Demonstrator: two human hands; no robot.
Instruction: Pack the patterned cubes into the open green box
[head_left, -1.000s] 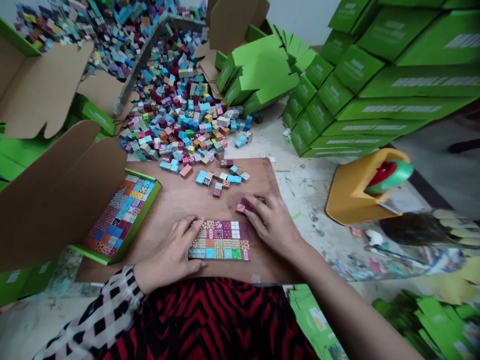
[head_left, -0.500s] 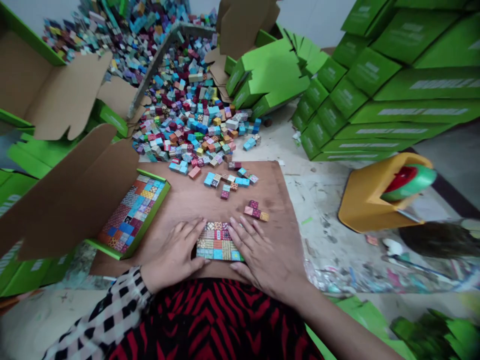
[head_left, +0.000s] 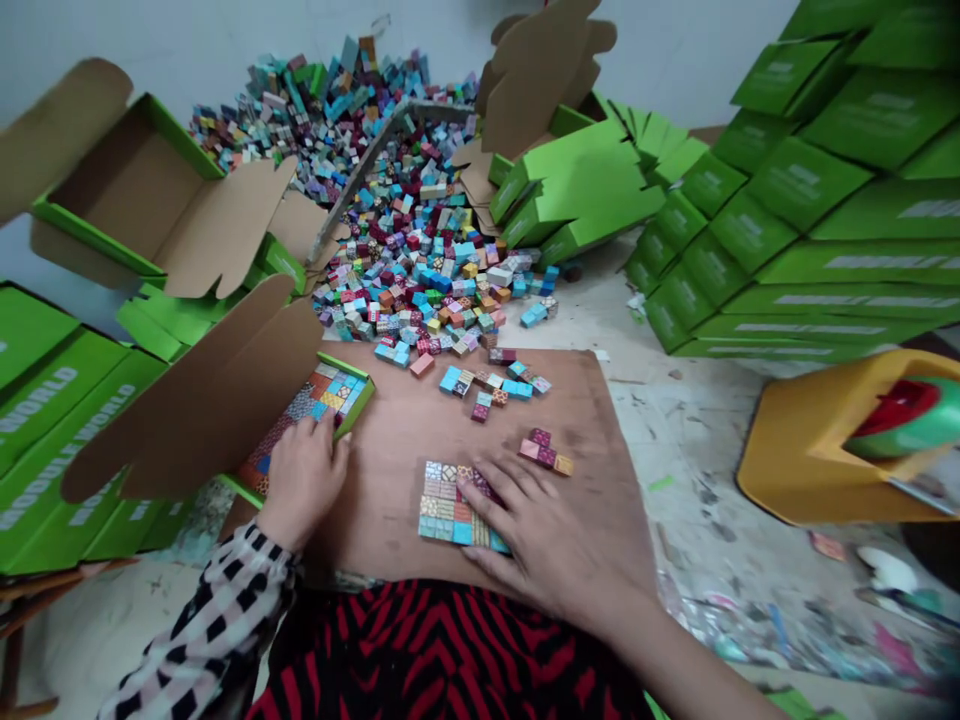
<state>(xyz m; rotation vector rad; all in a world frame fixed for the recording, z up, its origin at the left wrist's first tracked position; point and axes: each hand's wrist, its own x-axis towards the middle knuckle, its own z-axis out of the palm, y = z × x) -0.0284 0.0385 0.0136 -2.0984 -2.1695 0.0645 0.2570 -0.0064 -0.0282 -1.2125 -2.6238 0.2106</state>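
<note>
Moved from the patterned-block panel [head_left: 442, 505] to the near inner side of the open green box [head_left: 360, 405] at 10 o'clock, the left hand [head_left: 304, 475] has curled fingers; whether they pinch anything cannot be told. On the brown board [head_left: 375, 530], the panel lies flat beneath the right hand [head_left: 536, 530], its fingers slightly spread. Outward lie a small block cluster [head_left: 540, 453] at 2 o'clock, the block heap [head_left: 420, 260] at 12, and the yellow tape dispenser [head_left: 787, 450] at 3.

Your left hand [head_left: 302, 480] is off the block panel [head_left: 442, 508], now at the open box [head_left: 359, 407] by the brown board's [head_left: 390, 430] left edge. Your right hand [head_left: 551, 540] has left the loose blocks [head_left: 538, 452] nearer the right edge; now over the panel.
</note>
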